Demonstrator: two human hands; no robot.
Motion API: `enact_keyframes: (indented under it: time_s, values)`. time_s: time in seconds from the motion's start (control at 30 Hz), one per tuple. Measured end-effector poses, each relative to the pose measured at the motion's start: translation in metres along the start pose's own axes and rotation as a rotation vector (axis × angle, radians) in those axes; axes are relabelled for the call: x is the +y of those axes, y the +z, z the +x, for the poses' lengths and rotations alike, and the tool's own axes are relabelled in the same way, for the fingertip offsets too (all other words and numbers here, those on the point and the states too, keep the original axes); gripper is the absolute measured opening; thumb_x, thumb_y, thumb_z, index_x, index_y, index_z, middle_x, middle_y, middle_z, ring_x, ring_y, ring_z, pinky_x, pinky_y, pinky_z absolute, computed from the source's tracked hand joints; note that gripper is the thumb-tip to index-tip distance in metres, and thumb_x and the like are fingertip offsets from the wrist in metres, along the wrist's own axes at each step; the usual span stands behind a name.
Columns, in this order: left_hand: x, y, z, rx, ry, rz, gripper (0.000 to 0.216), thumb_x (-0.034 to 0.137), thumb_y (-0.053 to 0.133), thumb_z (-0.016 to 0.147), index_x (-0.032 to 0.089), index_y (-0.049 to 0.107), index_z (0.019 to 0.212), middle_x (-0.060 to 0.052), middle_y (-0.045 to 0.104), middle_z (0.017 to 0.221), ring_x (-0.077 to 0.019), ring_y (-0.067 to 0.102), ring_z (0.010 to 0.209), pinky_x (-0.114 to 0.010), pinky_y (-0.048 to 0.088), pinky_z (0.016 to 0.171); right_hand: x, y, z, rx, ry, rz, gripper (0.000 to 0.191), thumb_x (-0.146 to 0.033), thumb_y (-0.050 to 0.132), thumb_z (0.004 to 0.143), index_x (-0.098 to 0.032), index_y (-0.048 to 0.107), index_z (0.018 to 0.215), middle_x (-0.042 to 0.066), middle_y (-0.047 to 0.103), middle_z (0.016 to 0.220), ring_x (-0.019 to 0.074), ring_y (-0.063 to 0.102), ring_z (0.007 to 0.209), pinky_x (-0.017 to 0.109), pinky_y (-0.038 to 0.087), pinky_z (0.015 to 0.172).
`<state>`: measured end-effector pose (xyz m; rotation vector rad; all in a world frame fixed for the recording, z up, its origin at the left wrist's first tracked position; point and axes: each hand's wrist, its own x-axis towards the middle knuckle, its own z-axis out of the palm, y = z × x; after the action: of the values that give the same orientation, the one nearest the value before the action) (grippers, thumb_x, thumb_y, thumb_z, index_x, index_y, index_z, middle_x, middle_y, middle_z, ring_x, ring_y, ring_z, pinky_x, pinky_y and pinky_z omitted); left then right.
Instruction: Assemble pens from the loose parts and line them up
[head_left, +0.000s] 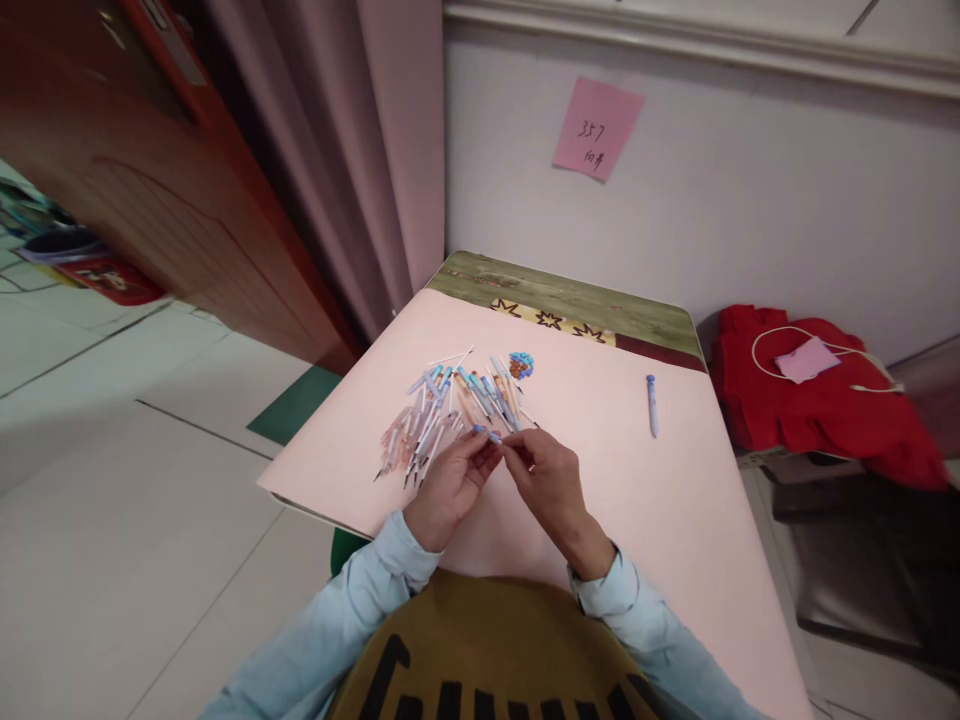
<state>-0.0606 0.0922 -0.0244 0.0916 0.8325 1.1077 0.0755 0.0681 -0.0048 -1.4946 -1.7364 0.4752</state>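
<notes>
Close together over the table, my left hand [452, 485] and my right hand [550, 478] both have their fingertips closed on a small blue pen part [486, 434]. Its exact kind is too small to tell, and fingers cover some of it. Just beyond my hands lies a loose heap of blue and tan pen barrels [480, 390]. Thin pen refills [424, 445] with dark tips are mixed in on the left. Behind the heap sits a small cluster of blue and brown pieces [521, 365]. One whole blue pen [652, 407] lies apart at the right.
A pale cover lies on the table [637, 520], which stands against the wall. Red cloth [787, 390] with a white cable is piled on a seat at the right. A curtain and a brown door [187, 190] stand at the left. A pink note [598, 130] hangs on the wall.
</notes>
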Motion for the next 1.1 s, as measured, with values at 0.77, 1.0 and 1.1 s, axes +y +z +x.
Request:
enact_keyframes:
  time_s: [0.77,1.0,1.1]
  values:
    - [0.032,-0.008,-0.008,0.168,-0.016,-0.112,0.012,0.0,0.058,0.087,0.01,0.065,0.088,-0.007,0.068,0.075,-0.0121,0.066,0.065,-0.023,0.058,0.064,0.039,0.013,0.006,-0.061,0.114,-0.134,0.017,-0.033,0.058,0.092,-0.022,0.07,0.088,0.002,0.069,0.086,0.0135,0.062,0.066,0.025,0.046,0.066]
    - [0.055,-0.008,-0.013,0.195,0.05,-0.13,0.014,0.001,0.053,0.09,0.008,0.065,0.089,-0.007,0.068,0.076,-0.0122,0.066,0.066,-0.021,0.058,0.061,0.042,0.057,0.026,-0.357,0.072,-0.417,0.023,-0.028,0.048,0.099,-0.024,0.07,0.103,0.005,0.068,0.105,0.0158,0.065,0.086,0.024,0.043,0.072]
    - [0.054,-0.008,-0.016,0.182,0.043,-0.14,0.014,0.001,0.053,0.09,0.009,0.064,0.089,-0.007,0.068,0.076,-0.0122,0.066,0.066,-0.021,0.058,0.061,0.045,0.069,0.033,-0.376,0.061,-0.456,0.025,-0.029,0.044,0.101,-0.024,0.068,0.106,0.005,0.067,0.106,0.0157,0.065,0.088,0.023,0.042,0.072]
